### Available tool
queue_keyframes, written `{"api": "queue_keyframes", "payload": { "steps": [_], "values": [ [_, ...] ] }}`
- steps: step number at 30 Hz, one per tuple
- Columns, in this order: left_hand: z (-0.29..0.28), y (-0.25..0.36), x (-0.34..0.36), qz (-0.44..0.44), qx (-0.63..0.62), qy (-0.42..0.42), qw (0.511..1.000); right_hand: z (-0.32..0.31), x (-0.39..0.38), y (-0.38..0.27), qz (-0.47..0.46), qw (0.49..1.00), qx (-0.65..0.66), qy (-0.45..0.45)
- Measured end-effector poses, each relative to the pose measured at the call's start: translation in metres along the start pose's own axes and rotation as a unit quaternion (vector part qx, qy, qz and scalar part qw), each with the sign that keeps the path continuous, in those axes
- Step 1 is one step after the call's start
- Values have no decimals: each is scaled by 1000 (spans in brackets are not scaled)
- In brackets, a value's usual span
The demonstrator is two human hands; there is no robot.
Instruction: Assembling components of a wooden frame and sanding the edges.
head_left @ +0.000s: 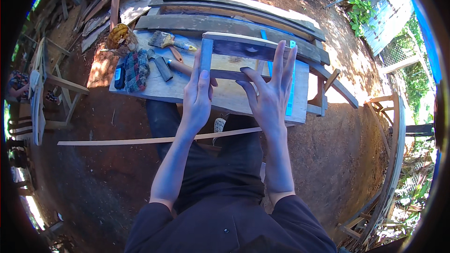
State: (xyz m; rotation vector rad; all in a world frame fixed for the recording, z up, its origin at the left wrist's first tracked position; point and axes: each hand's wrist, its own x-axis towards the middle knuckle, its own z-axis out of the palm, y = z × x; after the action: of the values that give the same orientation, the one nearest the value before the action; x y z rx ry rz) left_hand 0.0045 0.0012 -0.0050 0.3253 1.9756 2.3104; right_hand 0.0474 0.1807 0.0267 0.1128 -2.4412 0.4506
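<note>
A small frame of grey wooden slats (236, 49) lies on a pale board workbench (164, 91) in front of me. My left hand (197, 96) grips the frame's left upright, fingers wrapped round it. My right hand (271, 91) rests flat on the frame's right end, fingers spread and pressing on the top and bottom slats. A blue ruler (291, 89) lies under the right hand along the board's right side.
On the bench's left lie a paintbrush (169, 41), a yellow-brown tin (119, 36), a chequered rag (137, 69), a dark flat case (119, 76) and a wooden-handled tool (180, 67). Long planks (234, 16) are stacked behind. A thin wooden strip (140, 140) crosses my legs. Wooden frames stand left and right.
</note>
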Motion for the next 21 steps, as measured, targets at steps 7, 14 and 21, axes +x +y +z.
{"api": "queue_keyframes", "payload": {
  "steps": [7, 14, 21],
  "values": [
    [1, 7, -2, 2, 36, -2, 999, 0, 2, -3, -9, 1000, -17, 6],
    [0, 0, -5, 36, 63, 15, 997, 0, 3, -3, -9, 1000, -13, 9],
    [2, 6, -4, 3, 106, 22, 994, 1, 1, -5, 3, 1000, -20, 7]
  ]
}}
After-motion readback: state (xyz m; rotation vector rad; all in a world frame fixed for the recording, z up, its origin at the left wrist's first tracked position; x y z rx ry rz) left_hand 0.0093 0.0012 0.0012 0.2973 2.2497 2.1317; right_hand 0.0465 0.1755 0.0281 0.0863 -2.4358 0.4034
